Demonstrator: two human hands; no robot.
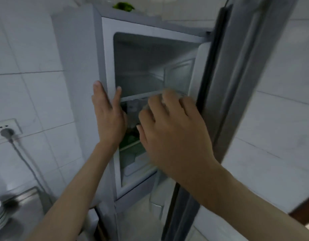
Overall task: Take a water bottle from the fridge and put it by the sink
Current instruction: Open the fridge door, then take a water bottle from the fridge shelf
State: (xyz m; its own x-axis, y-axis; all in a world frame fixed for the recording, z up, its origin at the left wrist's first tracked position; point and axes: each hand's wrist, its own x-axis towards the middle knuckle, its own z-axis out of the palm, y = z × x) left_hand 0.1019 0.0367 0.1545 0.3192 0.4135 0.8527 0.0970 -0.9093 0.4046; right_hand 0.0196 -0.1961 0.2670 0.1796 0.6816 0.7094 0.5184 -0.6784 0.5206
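Neither grip held anything: the left hand [109, 117] lay flat and open on the fridge [105, 54] frame, and the right hand [169, 134] hovered open, fingers loosely curled, before the middle shelf [141, 94]. Between them a pale shape under that shelf may have been the bottle [133, 108] — too blurred to tell. Chilled plastic would likely be slick and light, best taken round the body. Right of that stood the open door [225, 80].

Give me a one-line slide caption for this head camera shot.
Both hands, left hand and right hand, reach into the open fridge by its middle shelf, door swung right.
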